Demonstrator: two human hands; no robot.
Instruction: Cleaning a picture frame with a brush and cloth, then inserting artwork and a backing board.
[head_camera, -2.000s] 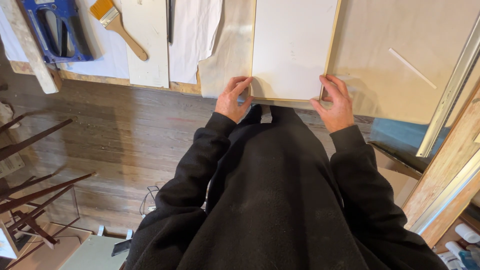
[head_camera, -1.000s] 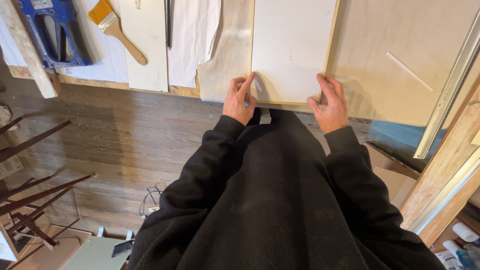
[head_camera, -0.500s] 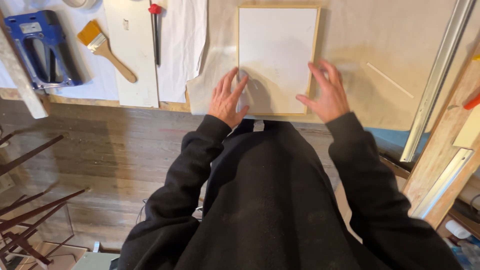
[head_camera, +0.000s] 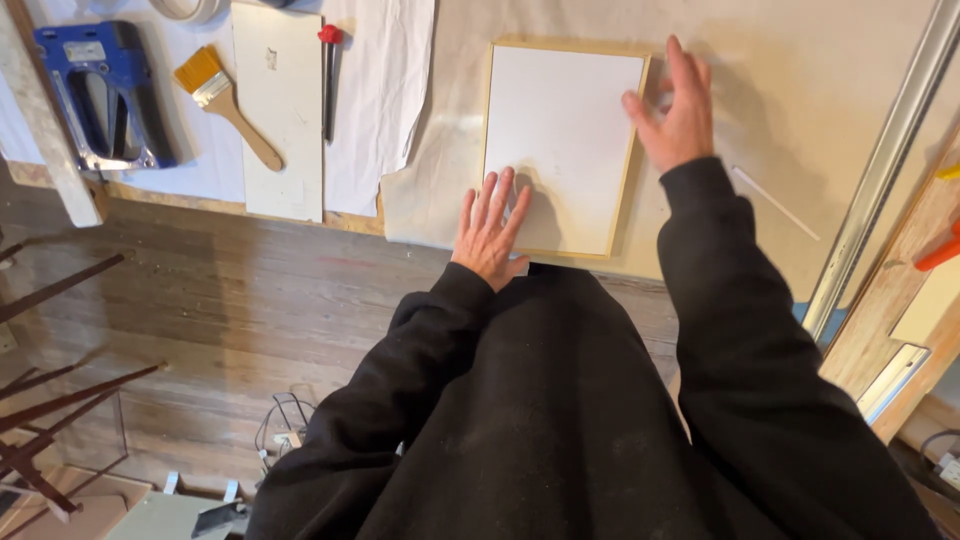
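While your left hand (head_camera: 492, 232) lies flat with its fingers spread on the near left corner of the white panel (head_camera: 563, 145), your right hand (head_camera: 675, 108) is raised at the panel's far right edge, fingers loosely apart and closed on nothing; that hand is blurred, so whether its fingertips touch the edge is hard to say. You have the white panel, edged with a thin pale wooden frame, lying flat on the beige paper-covered worktable (head_camera: 800, 90), its near edge close to the table's front edge just ahead of your body. Off to your left, a white cloth (head_camera: 375, 110) covers part of the table, and a pale board (head_camera: 280, 105) rests on it. A red-capped tool (head_camera: 329, 80) lies just beside that board on its right. Left of the board you can see a wooden-handled paintbrush (head_camera: 225, 105) with yellowish bristles, and farther left a blue staple gun (head_camera: 100, 95). A thin white stick (head_camera: 775, 202) lies on the paper to the right of your right wrist.
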